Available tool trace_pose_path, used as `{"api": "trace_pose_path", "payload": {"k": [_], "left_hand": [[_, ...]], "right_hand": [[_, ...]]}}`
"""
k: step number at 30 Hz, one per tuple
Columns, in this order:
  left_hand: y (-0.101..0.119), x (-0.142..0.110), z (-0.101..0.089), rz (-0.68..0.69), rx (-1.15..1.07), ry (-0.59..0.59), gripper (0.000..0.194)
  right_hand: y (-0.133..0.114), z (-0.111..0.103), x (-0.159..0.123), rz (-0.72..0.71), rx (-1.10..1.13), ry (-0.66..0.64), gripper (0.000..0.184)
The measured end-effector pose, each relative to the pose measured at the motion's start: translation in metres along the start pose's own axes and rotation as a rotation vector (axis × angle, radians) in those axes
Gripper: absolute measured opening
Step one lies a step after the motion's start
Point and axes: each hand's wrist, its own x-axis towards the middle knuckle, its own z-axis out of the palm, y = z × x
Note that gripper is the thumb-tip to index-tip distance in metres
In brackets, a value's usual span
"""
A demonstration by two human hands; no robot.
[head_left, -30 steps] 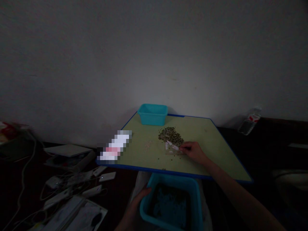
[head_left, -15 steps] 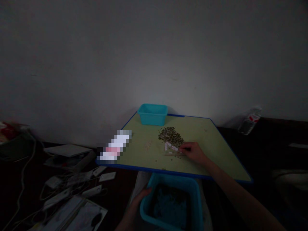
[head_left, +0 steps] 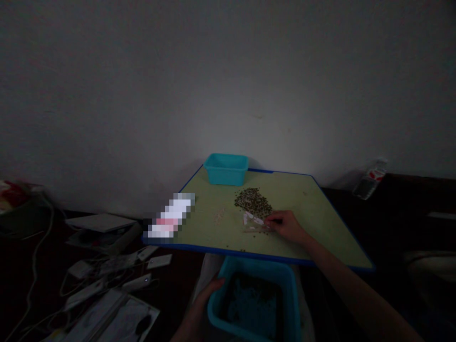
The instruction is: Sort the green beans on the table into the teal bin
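On the pale green tabletop (head_left: 313, 204), right hand (head_left: 287, 225) pinches clear sheet (head_left: 253, 218) at near edge of grain pile (head_left: 252, 199); left hand (head_left: 201, 304) holds lower basin (head_left: 292, 287) by its rim. Likely best: sheet low, strokes short, basin steady
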Motion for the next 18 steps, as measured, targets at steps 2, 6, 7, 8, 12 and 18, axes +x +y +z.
{"api": "trace_pose_path", "payload": {"k": [2,6,7,8,12,18], "left_hand": [[0.0009,0.0008,-0.0014,-0.03,0.013,0.013,0.072],[0.0014,0.0003,-0.001,-0.035,0.006,0.015,0.073],[0.001,0.0003,-0.0007,-0.034,-0.006,0.01,0.073],[0.0006,0.0004,-0.0005,-0.031,-0.012,0.005,0.073],[-0.0007,0.0016,-0.0011,-0.028,0.005,-0.009,0.071],[-0.0003,0.0021,-0.0027,0.001,0.026,-0.007,0.07]], "right_hand": [[0.001,0.0001,-0.0003,0.003,0.009,0.003,0.016],[0.0019,0.0,-0.0008,0.009,0.021,0.01,0.016],[0.0018,0.0,-0.0008,0.007,0.015,0.005,0.016],[0.0015,-0.0001,-0.0006,0.002,0.005,-0.001,0.016],[-0.0001,0.0001,0.0003,-0.021,-0.043,-0.003,0.017],[0.0025,0.0002,0.0013,-0.025,-0.202,0.102,0.02]]}}
